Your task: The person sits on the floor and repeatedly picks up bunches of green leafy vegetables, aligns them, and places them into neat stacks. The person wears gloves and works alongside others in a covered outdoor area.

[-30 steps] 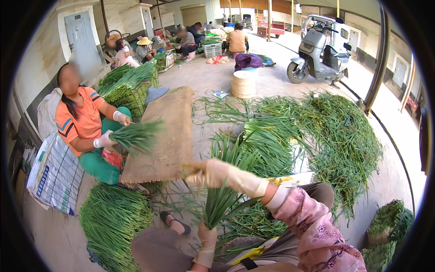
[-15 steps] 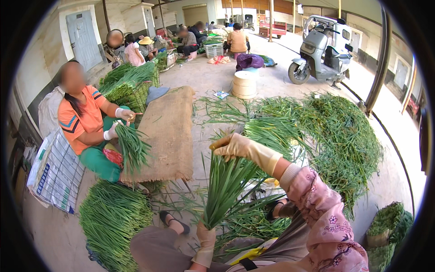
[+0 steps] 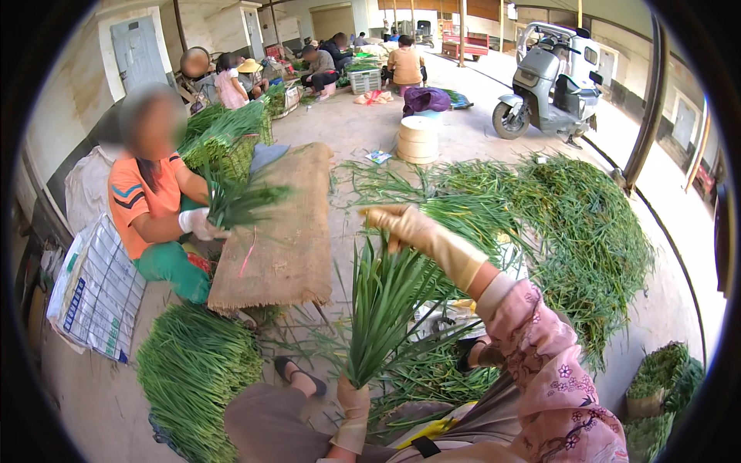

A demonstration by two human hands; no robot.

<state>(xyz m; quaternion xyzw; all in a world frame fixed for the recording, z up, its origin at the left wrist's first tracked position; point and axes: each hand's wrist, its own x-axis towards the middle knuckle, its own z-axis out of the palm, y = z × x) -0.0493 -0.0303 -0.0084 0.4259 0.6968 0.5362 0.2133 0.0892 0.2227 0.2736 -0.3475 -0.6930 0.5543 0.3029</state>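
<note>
My left hand (image 3: 353, 405), in a pale rubber glove, grips the lower ends of an upright bunch of garlic chives (image 3: 382, 316). The long flat green leaves fan out upward from it. Just above their tips is my right hand (image 3: 421, 231), gloved the same way. Its fingers are drawn together and point left; whatever is in them, if anything, is too small to make out. Opposite me at left, a seated person in an orange shirt holds another bunch of chives (image 3: 241, 199) over a burlap-covered bench (image 3: 289, 231). A thin pink strip (image 3: 248, 253) lies on the burlap.
Neatly stacked chives (image 3: 197, 378) stand at lower left. Loose leaves (image 3: 579, 239) form a large heap at right, and more (image 3: 436, 378) lie by my feet. Beyond are a round tub (image 3: 417, 140), a parked three-wheeler (image 3: 552, 89) and several seated people.
My right hand has risen slightly from the leaf tips. My left hand keeps its grip. The person opposite has leaned right and swung their bunch up over the burlap, where it is blurred.
</note>
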